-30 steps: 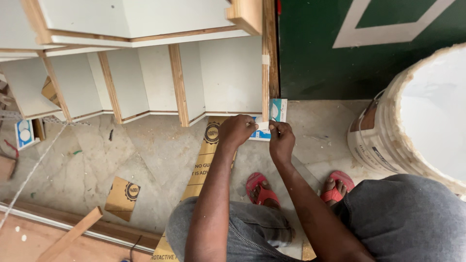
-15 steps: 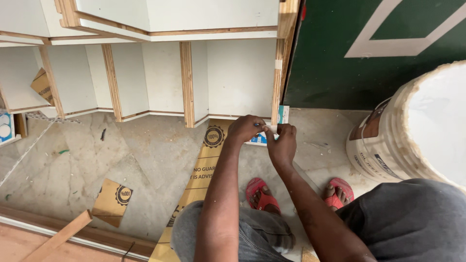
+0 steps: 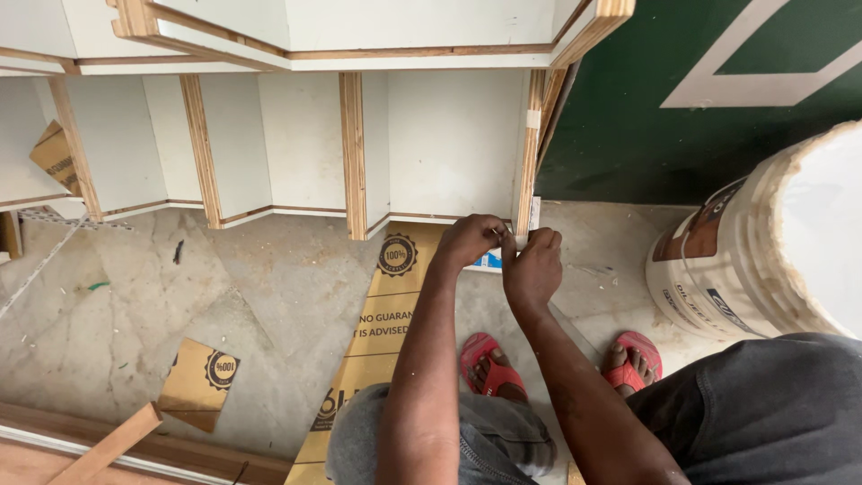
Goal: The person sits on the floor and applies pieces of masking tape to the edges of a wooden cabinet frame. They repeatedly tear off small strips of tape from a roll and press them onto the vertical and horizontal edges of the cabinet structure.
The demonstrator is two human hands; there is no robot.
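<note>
Head view: left hand (image 3: pixel 469 242), right hand (image 3: pixel 532 268) pinch plywood panel edge (image 3: pixel 523 193).

Hands (image 3: pixel 503 256) hide whatever's pinched; bucket (image 3: pixel 763 260) cut off at rt edge

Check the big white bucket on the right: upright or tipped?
Upright: the white bucket stands on the floor, its round rim facing up toward the camera.

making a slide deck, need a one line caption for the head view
Both hands, left hand and right hand, pinch at the bottom of a plywood cabinet edge above a dusty floor, beside a white bucket.
</note>
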